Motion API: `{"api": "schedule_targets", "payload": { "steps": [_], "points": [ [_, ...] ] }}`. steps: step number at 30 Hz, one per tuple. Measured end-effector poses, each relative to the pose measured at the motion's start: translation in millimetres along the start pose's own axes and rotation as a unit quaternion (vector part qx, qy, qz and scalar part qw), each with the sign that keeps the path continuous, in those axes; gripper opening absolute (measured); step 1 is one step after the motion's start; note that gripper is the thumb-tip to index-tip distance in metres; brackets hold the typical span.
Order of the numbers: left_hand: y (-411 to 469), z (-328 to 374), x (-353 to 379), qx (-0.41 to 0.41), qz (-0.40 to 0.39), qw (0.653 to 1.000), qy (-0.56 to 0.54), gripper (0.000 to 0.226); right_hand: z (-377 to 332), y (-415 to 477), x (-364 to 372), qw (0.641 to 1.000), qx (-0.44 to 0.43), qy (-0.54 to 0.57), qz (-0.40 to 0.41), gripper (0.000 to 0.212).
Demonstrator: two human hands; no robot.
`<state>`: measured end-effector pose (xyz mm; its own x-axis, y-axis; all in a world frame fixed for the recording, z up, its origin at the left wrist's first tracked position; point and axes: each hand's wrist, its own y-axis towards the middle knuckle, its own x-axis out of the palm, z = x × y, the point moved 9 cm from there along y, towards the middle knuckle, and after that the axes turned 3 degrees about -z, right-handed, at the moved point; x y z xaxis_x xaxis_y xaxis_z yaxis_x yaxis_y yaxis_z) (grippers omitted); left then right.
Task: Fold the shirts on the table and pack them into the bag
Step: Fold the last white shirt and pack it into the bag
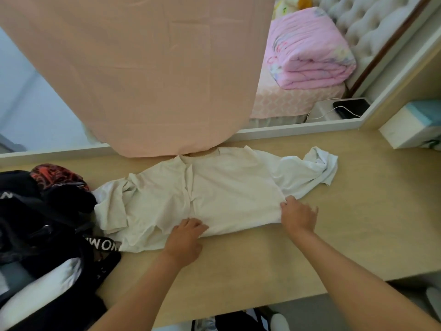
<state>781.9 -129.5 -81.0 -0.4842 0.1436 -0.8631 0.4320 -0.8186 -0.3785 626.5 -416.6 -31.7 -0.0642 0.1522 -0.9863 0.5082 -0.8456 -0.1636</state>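
Note:
A cream-white shirt [222,187] lies spread across the wooden table [358,223], collar toward the far edge, one sleeve bunched at the right and the other crumpled at the left. My left hand [185,237] rests on the shirt's near hem, its fingers curled over the cloth edge. My right hand [298,215] lies on the shirt's right side near the sleeve seam, fingers bent onto the fabric. A black bag [40,225] with a white-lettered strap sits at the table's left end, with dark and red clothes piled on it.
A peach cloth [143,75] hangs over the mirror behind the table. A white and teal box [412,125] stands at the far right. The mirror reflects a bed with a pink quilt [310,51]. The table's near edge runs below my forearms.

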Motion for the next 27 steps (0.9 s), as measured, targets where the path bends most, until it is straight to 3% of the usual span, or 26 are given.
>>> {"api": "schedule_targets", "payload": {
  "steps": [2,4,6,8,10,12,14,18,20,24,27],
  "points": [
    [-11.0,12.2,3.5,0.027,0.006,0.999,-0.028,0.062,0.1,-5.3,-2.9,0.996,-0.025,-0.087,0.027,0.019],
    [-25.7,19.8,2.4,0.039,0.046,0.998,-0.023,0.068,-16.6,-17.9,7.8,0.994,-0.078,-0.073,0.022,0.054],
    [-44.7,12.0,-10.6,0.000,0.133,0.991,-0.005,0.074,-55.0,-42.7,23.8,0.978,-0.204,-0.029,0.000,0.073],
    [-65.6,-7.9,-26.8,-0.076,0.191,0.979,0.009,0.079,-97.7,-78.3,42.5,0.939,-0.336,0.022,-0.067,0.069],
    [-79.6,-29.7,-38.3,-0.127,0.219,0.966,0.056,0.084,-128.6,-113.3,57.8,0.902,-0.403,0.039,-0.148,0.064],
    [-78.1,-49.3,-47.7,-0.143,0.204,0.963,0.101,0.087,-145.1,-132.8,70.1,0.888,-0.412,0.023,-0.203,0.066],
    [-67.5,-59.8,-54.9,-0.111,0.159,0.972,0.132,0.088,-155.5,-135.0,73.2,0.892,-0.401,-0.003,-0.207,0.066],
    [-53.7,-71.0,-33.9,-0.060,-0.023,0.975,0.213,0.100,-177.3,-115.1,64.3,0.910,-0.363,0.006,-0.199,0.049],
    [-54.6,-77.8,-25.6,-0.084,-0.080,0.972,0.204,0.091,-193.6,-101.9,59.4,0.912,-0.355,0.027,-0.201,0.045],
    [-47.4,-83.4,-38.4,-0.102,0.016,0.992,0.077,0.060,-234.4,-78.1,41.0,0.907,-0.372,0.075,-0.180,0.046],
    [-40.8,-82.3,-41.1,-0.072,0.070,0.993,0.061,0.041,-261.7,-54.9,34.1,0.921,-0.359,0.033,-0.146,0.066]
  ]
}}
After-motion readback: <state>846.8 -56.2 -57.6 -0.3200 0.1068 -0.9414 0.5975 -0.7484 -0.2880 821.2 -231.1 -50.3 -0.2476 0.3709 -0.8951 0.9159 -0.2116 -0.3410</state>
